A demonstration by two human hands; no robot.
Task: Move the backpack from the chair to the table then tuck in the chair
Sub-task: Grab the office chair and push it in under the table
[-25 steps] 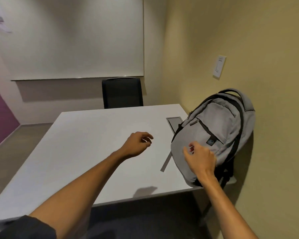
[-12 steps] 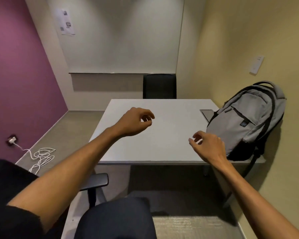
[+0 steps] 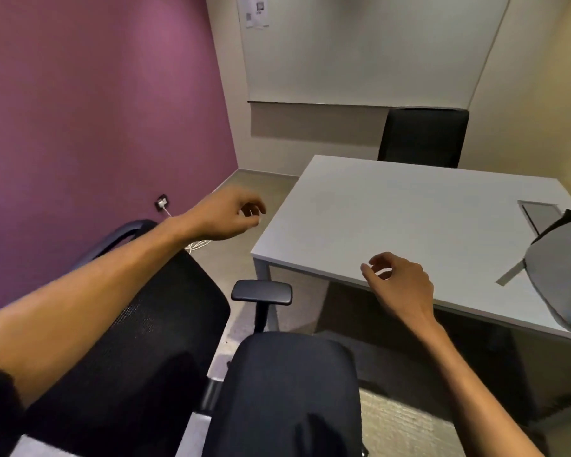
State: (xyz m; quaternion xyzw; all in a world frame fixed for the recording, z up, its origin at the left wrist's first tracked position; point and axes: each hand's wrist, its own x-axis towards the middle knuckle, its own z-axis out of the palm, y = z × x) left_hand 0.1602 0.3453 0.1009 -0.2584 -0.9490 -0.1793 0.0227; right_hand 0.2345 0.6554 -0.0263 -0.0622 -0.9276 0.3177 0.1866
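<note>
The grey backpack (image 3: pixel 554 275) stands on the white table (image 3: pixel 409 222) at its right end, cut off by the frame's right edge. A black office chair (image 3: pixel 277 390) with a mesh back and an armrest (image 3: pixel 261 291) sits in front of me, pulled out from the table's near edge. My left hand (image 3: pixel 226 214) hovers above the chair's backrest, fingers loosely curled, holding nothing. My right hand (image 3: pixel 399 285) hangs over the table's near edge, fingers apart and empty, well left of the backpack.
A second black chair (image 3: pixel 424 136) stands at the table's far side. A purple wall (image 3: pixel 96 110) is close on the left, with a socket and a white cable (image 3: pixel 165 209) on the floor. A whiteboard (image 3: pixel 360 47) covers the back wall.
My right hand has come off the backpack and drawn back left. The view has swung left and down, and the chair now fills the lower frame, with the backpack at the right edge.
</note>
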